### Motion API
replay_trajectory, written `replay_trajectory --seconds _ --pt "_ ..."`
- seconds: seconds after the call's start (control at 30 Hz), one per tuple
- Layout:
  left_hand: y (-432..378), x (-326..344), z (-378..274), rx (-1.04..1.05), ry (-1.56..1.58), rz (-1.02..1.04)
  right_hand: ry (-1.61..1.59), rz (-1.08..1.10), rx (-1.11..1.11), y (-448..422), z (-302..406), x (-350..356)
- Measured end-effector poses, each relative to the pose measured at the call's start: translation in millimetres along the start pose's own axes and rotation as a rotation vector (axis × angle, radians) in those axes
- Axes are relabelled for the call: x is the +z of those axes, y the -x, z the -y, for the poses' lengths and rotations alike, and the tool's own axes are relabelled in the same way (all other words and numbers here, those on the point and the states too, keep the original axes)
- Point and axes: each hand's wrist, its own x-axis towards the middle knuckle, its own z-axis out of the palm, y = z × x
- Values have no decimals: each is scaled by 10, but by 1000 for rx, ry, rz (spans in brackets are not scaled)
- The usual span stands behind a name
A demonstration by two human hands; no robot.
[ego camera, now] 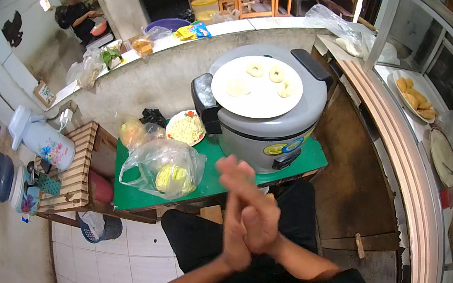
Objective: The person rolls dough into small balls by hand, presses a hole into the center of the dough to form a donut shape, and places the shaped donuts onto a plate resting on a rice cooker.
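Observation:
My left hand (pixel 234 236) and my right hand (pixel 260 220) are pressed palm to palm above my lap, fingers blurred. Whether anything lies between the palms is hidden. Just beyond them stands a large grey rice cooker (pixel 252 145) with black handles. A white plate (pixel 254 108) rests on its lid, bearing several pale dough pieces. Two of these are clear dough rings (pixel 276 74); a flatter dough piece (pixel 238 86) lies at the plate's left. Left of the cooker, a patterned plate (pixel 186 128) holds pale shredded food. Cabbage (pixel 176 179) sits in a clear plastic bag (pixel 140 168).
The cooker stands on a green tabletop (pixel 208 170) against a low wall (pixel 160 82). Left are an air pot (pixel 46 142) and a striped stand (pixel 71 166). At right, a glass display case (pixel 405 50) holds a plate of fried food (pixel 413 98). A person (pixel 78 16) works beyond the wall.

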Motion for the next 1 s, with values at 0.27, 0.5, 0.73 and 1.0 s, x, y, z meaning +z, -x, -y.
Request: replay_trajectory --seconds 0.27,0.5,0.73,1.0 --pt "160 48 6 -10 -43 -19 -1 -43 -93 -14 -91 -49" --pt "118 35 37 40 -6 -22 39 108 -177 81 54 154" --pt "-92 20 -25 131 46 -25 48 7 -185 82 149 65" --pt "-76 18 30 142 -1 -32 76 21 -218 63 112 18"
